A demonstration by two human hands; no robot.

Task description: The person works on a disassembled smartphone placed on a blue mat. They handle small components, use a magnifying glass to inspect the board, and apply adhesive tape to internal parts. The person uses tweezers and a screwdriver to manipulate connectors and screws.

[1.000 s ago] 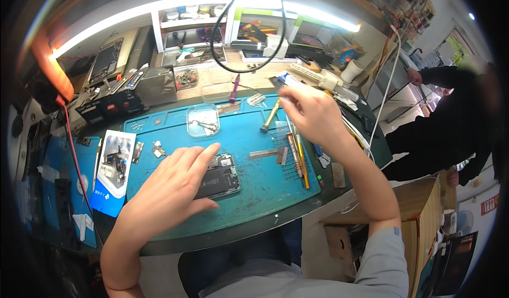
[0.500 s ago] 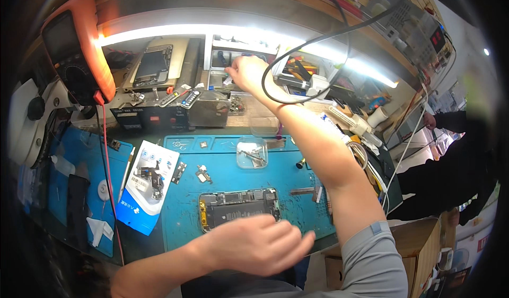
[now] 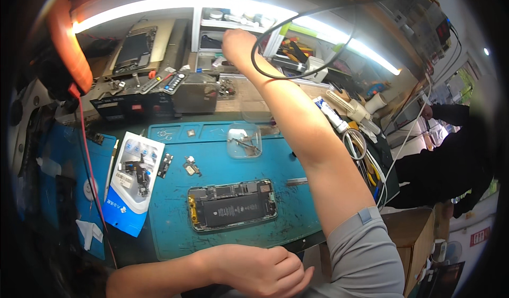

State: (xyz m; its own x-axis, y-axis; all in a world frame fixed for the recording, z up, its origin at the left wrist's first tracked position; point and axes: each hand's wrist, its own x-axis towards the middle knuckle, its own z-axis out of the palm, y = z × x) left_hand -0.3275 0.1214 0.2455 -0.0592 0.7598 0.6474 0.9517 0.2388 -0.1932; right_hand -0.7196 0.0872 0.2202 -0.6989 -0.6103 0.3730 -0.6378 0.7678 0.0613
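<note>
An opened phone (image 3: 233, 207) lies face-up on the blue work mat (image 3: 175, 213), its black battery and circuit board exposed. My left hand (image 3: 260, 269) is just in front of it, near the bench's front edge, with fingers loosely curled and no object showing in them. My right arm stretches far across the bench, and my right hand (image 3: 238, 46) is at the small shelf compartments (image 3: 212, 59) under the light. Its fingertips are hidden behind the hand. A clear plastic box (image 3: 244, 140) with small metal parts sits behind the phone, and loose phone parts (image 3: 192, 165) lie left of it.
A blue-white package (image 3: 132, 184) with a flex cable on it lies to the left. An orange multimeter (image 3: 71, 43) with red and black leads stands at far left. A black cable (image 3: 260, 49) loops past my right wrist. At right are coiled cables (image 3: 360, 155) and a person in dark clothes (image 3: 445, 160).
My left hand has drawn back toward me, uncovering the phone, and its fingers have curled in more. My right hand remains at the shelf, with its fingertips now out of sight. The view has shifted slightly.
</note>
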